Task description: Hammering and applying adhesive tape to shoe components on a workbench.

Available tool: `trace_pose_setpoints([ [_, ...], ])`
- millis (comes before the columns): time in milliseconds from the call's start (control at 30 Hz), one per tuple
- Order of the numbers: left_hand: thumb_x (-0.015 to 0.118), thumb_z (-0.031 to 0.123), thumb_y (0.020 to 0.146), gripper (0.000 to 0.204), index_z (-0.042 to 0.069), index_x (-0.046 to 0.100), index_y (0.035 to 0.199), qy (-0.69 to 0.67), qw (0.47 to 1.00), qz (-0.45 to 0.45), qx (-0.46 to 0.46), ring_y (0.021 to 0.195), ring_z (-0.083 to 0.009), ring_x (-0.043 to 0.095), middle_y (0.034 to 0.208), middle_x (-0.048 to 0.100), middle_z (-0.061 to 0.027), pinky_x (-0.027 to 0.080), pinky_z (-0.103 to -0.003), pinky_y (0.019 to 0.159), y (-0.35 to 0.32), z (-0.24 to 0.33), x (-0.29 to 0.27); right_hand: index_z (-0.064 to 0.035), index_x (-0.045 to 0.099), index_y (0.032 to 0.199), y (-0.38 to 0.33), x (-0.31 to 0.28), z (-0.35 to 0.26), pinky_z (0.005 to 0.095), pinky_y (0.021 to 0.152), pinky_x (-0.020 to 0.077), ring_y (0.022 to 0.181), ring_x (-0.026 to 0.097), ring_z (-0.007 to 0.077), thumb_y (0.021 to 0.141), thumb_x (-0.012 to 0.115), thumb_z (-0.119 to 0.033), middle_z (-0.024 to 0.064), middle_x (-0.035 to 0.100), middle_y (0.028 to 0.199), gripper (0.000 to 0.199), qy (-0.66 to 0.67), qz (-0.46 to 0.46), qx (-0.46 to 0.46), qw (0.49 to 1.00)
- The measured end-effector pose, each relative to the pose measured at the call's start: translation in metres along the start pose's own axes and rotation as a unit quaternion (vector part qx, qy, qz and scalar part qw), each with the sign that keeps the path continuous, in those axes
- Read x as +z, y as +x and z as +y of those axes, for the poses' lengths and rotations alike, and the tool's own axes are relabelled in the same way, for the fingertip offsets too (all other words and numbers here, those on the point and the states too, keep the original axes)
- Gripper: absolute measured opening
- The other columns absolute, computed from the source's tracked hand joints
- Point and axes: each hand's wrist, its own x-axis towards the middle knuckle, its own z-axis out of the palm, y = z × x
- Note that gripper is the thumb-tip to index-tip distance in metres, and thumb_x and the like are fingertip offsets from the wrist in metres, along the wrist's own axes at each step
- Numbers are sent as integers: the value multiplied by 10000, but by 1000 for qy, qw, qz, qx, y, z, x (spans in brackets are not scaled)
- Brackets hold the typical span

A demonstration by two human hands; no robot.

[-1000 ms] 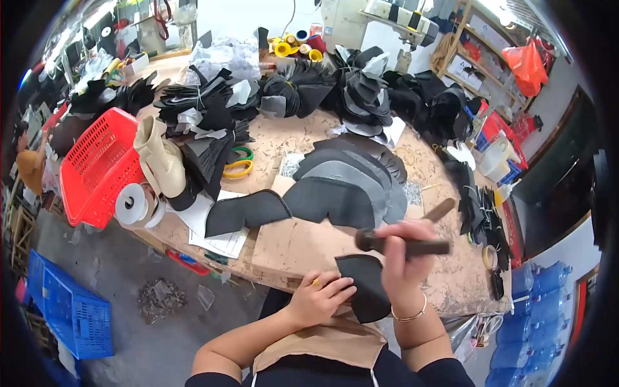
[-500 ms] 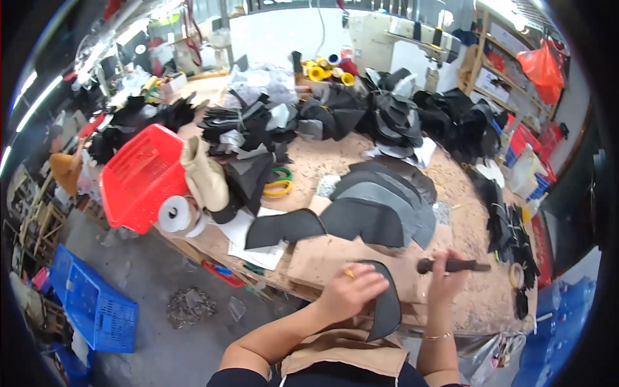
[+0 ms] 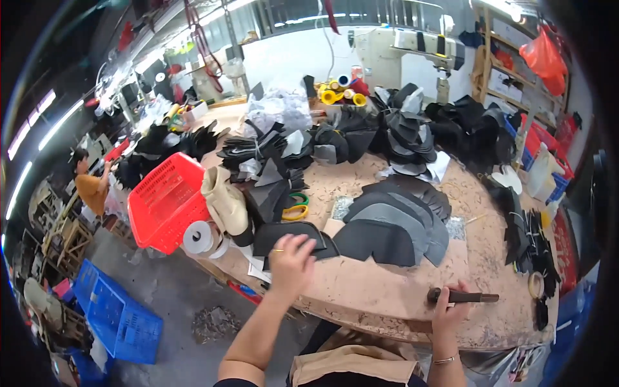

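Head view: the left hand rests, fingers slightly spread, on a black piece overlapping a second piece near the boot, pinch unclear; the right hand grips a dark tool. Dragging fingers could skew the overlap; a loosened grip could drop the tool.

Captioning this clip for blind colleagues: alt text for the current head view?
A person's left hand touches a black piece on a cluttered workbench; the right hand holds a dark tool. Nearby lie fanned black and grey pieces.

Grey floor, apparently concrete; wooden shelves right; tube lights upper left.
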Motion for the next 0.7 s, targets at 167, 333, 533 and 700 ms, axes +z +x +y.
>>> trace_pose_setpoints([
  [167,681,109,798,382,83,640,1177,-174,970,-124,117,1230,-284,513,1279,574,-73,426,-446,985,46,78,73,35,470,1194,-1,1,2,427,968,365,990,534,266,876,657,-111,109,650,934,397,8,7,-7,1000],
  [333,729,116,762,404,133,651,1158,-142,950,-146,237,1209,-254,514,1255,550,-62,403,-462,992,86,102,111,27,455,1207,-3,-3,0,448,1016,302,997,530,241,879,643,-113,99,667,923,403,2,-13,-42,999],
  [533,710,102,759,216,176,679,960,-167,917,-158,326,949,-203,609,985,589,-17,438,-412,884,103,100,104,18,445,1216,-2,-5,-4,434,1018,306,940,555,232,886,636,-104,92,658,921,400,1,-14,-45,999],
  [700,644,86,822,165,139,719,960,-266,922,55,275,844,-219,667,929,687,-23,515,-327,749,142,110,59,20,447,1214,-3,-7,-1,382,942,388,923,540,219,889,634,-78,106,623,914,388,19,-27,-53,998],
])
